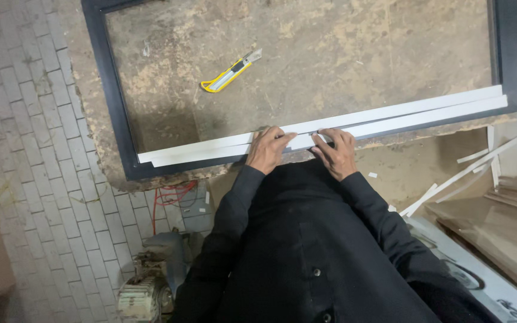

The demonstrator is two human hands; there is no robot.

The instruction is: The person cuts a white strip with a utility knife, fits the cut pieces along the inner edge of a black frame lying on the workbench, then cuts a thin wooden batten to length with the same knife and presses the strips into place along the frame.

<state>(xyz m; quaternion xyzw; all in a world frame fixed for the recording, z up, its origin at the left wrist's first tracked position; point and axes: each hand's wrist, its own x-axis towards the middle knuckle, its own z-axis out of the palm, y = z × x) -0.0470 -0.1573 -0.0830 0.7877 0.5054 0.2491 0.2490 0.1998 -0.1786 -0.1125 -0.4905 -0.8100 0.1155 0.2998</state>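
We note both hands pressed onto the white strips [330, 124] that lie along the near rail of the black frame [115, 107], which rests on a worn wooden worktop [330, 54]. The left hand [267, 149] lies knuckles-up, its fingers curled down onto the strips and pinching their edge. The right hand [336, 152] sits just beside it, fingers bent and gripping the same strips. The strips run from the frame's lower left corner to its right rail. A yellow utility knife [230, 73] lies inside the frame, well apart from both hands. White offcuts [474, 167] lie on boards to the right.
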